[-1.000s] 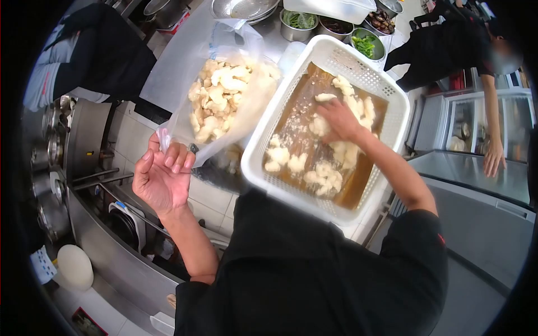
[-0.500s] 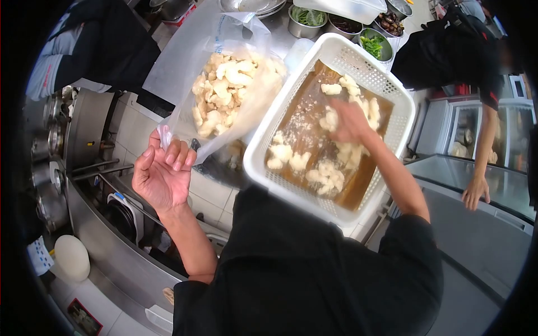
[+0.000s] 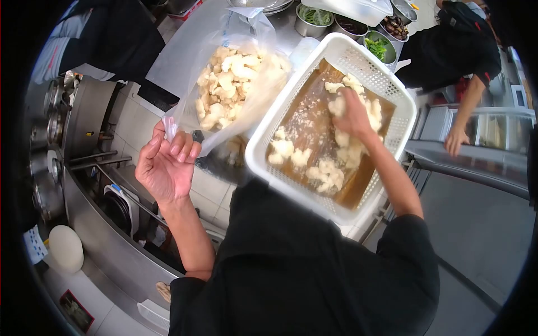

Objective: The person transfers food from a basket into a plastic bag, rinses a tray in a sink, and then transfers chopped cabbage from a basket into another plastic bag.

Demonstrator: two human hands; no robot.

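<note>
My left hand (image 3: 171, 165) is closed on the gathered edge of a clear plastic bag (image 3: 216, 144), holding its mouth apart. Inside the bag lies a heap of pale, puffy, irregular pieces (image 3: 227, 84). To the right, a white perforated plastic basket (image 3: 259, 147) with a brown, crumb-strewn bottom holds more of these pieces (image 3: 326, 176). My right hand (image 3: 354, 116) reaches down into it, fingers curled around pale pieces at the upper right of the bottom; its fingertips are partly hidden among them.
Metal bowls of green vegetables (image 3: 315, 15) and brown food (image 3: 394, 28) stand on the steel table (image 3: 185, 47) behind the basket. At right a co-worker's hand (image 3: 457, 140) rests on a fridge counter (image 3: 476, 151). Another person (image 3: 115, 39) stands at upper left. A steel counter (image 3: 106, 252) runs along the left.
My right hand has shifted slightly up and right within the basket, its fingers now curled on pieces. My left hand still holds the bag. The co-worker's hand at right has moved up and left.
</note>
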